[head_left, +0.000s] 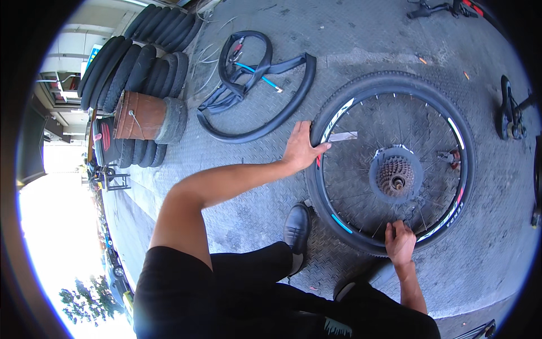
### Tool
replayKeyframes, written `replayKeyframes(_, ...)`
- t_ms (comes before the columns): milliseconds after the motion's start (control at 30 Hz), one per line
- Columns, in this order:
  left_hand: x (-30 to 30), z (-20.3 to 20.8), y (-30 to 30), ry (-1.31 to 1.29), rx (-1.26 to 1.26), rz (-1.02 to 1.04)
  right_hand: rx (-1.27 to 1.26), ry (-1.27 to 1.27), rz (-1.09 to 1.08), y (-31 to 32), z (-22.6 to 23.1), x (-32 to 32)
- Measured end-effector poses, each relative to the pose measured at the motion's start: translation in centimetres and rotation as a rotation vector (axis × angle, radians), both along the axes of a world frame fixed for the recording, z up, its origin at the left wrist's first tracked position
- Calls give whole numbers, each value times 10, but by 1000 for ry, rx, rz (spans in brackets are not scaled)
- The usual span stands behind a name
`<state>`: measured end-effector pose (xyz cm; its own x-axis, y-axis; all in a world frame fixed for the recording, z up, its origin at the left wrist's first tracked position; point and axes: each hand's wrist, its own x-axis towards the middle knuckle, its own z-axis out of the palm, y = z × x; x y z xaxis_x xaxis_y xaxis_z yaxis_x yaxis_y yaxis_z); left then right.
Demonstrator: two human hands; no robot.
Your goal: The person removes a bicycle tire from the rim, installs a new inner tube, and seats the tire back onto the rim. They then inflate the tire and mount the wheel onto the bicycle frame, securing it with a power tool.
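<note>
So the black-tyred bicycle wheel (397,161) with the thin spokes and white, red and blue rim decals is right out in front of the person's black leather shoe (296,229), over the grey diamond-plate metal floor (361,34); can't tell if it's lying flat or propped at a bit of a tilt; its rusty, stepped metal cassette (394,175) faces up, with a see-through plastic disc behind it.

The left hand (305,148) has a grip on the wheel's left side, fingers against the tyre and thumb reaching over to the rim; the right hand (400,243) is at the rim on the near side, fingers curled in tight, but honestly can't tell if anything's pinched in there.

Toward the floor's left edge there's a rust-brown bucket (138,116) in among the stacked black rubber tyres (164,73); between those and the wheel, a floppy black rubber inner tube (282,121) lies in loops, with a thin bright-blue hose (259,78) across it; some black bike crank parts (511,116) are over by the floor's right edge.
</note>
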<state>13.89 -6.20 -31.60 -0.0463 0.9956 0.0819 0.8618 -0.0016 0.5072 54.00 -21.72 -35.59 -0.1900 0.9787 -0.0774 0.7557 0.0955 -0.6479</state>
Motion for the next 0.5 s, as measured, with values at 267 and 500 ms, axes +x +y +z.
replayKeyframes(267, -128, 0, 91, 110, -193, -15, -272, -111, 288, 10, 51, 16)
replayKeyframes(500, -209, -73, 162, 618, -125, -226, -303, -401, 644, 51, 153, 11)
